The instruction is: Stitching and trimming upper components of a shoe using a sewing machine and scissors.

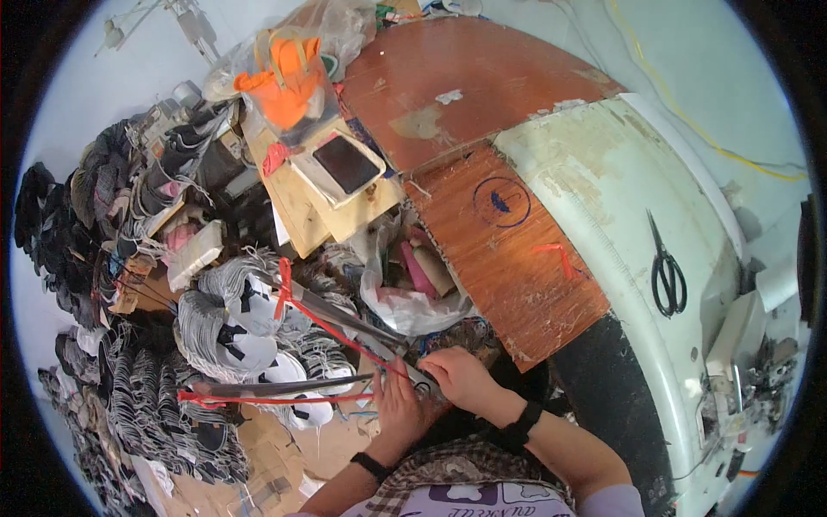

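Note:
Two long dark-grey metal bars (pixel 284 387) spread in a V toward the left, converging near my hands. A thin red strip (pixel 340 334) is tied at the upper bar's far end, and another red strip runs along the lower bar. My left hand (pixel 401 405) is where the strips come together, its fingers closed around them. Close beside it, my right hand (pixel 465 379) is closed with thumb and fingers together; what they grip is hidden. Behind and below the bars hang stacks of grey-and-white cut pieces (pixel 228 323) with black patches.
Black-handled scissors (pixel 668 283) lie on the pale worktop (pixel 594 172) at right. A brown wooden board (pixel 491 250) adjoins it. Ahead stand a tablet (pixel 348 165), an orange bag (pixel 289 82) and a plastic bag (pixel 413 314) holding thread cones. Dark bundles (pixel 52 224) pile at far left.

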`<state>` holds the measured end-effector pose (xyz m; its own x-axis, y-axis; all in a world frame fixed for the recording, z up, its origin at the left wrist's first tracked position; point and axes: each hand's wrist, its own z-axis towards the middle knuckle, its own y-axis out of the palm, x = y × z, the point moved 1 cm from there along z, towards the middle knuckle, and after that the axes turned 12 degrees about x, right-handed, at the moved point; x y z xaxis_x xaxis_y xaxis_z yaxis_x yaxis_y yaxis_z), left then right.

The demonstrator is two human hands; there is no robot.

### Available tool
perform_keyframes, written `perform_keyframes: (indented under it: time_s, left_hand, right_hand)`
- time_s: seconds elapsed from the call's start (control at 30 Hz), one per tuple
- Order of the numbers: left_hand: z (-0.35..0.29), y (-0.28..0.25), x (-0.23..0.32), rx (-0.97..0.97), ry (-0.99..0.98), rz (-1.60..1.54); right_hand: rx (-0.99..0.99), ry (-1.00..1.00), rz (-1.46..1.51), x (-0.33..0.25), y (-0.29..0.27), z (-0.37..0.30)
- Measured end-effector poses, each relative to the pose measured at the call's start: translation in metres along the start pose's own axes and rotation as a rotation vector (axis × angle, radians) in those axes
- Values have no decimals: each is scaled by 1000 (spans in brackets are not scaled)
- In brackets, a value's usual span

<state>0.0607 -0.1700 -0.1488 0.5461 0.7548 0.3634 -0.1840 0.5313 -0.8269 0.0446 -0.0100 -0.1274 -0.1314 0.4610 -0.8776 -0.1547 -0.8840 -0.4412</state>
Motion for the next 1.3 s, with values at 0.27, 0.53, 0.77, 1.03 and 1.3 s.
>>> perform_keyframes:
  time_s: [0.27, 0.53, 0.77, 1.03, 1.3]
  left_hand:
    - [15, 35, -89, -92, -146, 320]
    - [-2, -32, -37, 184, -240, -271]
    - [39, -99, 22, 421, 242, -246]
    - [81, -88, 115, 225, 404, -522]
    - [56, -78, 223, 218, 588, -565]
  right_hand:
    - [-100, 321, 66, -25, -67, -28]
    - [-87, 451, 164, -50, -134, -51]
    - [384, 489, 31, -44, -224, -93]
    - [932, 207, -600, 8, -329, -96]
    - [609, 583, -774, 32, -352, -78]
